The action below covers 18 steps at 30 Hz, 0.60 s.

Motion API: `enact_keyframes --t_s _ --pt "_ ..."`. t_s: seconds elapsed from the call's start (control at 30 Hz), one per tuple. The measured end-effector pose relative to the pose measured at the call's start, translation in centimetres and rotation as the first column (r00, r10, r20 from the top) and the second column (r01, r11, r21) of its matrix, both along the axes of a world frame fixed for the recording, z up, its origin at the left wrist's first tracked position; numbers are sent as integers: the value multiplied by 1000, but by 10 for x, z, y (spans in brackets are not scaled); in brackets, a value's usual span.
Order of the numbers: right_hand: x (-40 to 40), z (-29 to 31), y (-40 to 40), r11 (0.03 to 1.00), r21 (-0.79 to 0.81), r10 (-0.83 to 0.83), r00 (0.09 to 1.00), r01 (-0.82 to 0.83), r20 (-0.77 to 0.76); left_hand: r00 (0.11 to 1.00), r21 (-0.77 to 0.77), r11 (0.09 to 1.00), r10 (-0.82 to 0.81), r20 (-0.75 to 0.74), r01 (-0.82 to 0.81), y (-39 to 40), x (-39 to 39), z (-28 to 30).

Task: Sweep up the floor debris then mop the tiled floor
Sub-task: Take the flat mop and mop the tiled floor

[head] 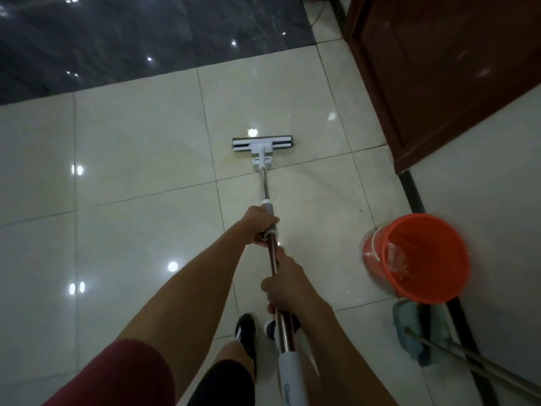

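Mop (265, 183) shaft runs straight ahead from both grips, head flat on the tiled floor (131, 148). Left hand (260, 225), wrapped round the shaft, is nearer the head; right hand (285, 284) clasps it behind.

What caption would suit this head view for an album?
Both hands, left ahead of right, grip a mop on the tiled floor beside an orange bucket.

my mop pole (265, 186): shiny metal | floor tiles (140, 148): glossy, smooth | bucket (421, 259): orange plastic | door (439, 68): polished dark wood
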State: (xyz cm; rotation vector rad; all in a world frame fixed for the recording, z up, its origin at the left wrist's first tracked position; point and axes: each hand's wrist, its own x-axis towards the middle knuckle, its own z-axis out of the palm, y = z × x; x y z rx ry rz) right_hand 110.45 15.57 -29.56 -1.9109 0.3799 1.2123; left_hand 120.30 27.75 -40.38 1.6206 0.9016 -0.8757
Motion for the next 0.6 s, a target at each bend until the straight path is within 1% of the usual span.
enact_keyframes --t_s 0.13,0.3,0.43,0.6 --pt "-50 -10 20 992 -63 110 993 -107 46 999 -30 999 32 15 -32 21 -55 -4" --pt "-118 -6 41 987 -72 149 988 -146 30 998 -31 998 52 31 -51 43 -127 -2" --pt "-168 0 37 980 -89 182 982 -177 52 998 -46 997 55 18 -54 43 -180 -4" --pt "-217 15 17 973 -79 223 974 -219 46 989 -62 989 138 46 -135 29 -239 -9"
